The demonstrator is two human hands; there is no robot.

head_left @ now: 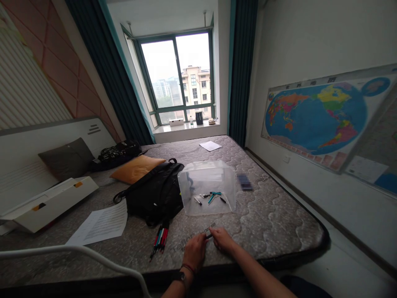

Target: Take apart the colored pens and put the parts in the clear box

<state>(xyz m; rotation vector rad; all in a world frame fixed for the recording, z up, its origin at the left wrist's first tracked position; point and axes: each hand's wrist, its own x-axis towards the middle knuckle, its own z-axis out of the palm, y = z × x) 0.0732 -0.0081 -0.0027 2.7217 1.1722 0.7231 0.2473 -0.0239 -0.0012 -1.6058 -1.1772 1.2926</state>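
Observation:
My left hand (195,251) and my right hand (222,240) meet low over the front of the mattress. Both are closed, with a short dark pen (209,236) between their fingertips; most of it is covered by the fingers. Just beyond them, a clear plastic bin (194,210) lies on its side, its opening toward me. Inside it are several loose pens, among them a teal pen (211,199), a white-and-black pen (197,201) and a black pen (222,200). Left of my hands, a bundle of red, black and white pens (160,240) rests on the mattress.
A black backpack (155,190) touches the bin's left side. Printed paper (102,223), an orange cushion (136,170) and a long white box (58,203) lie farther left. A blurred dark rectangle (244,182) is right of the bin. A white curved rail (77,250) crosses the lower left.

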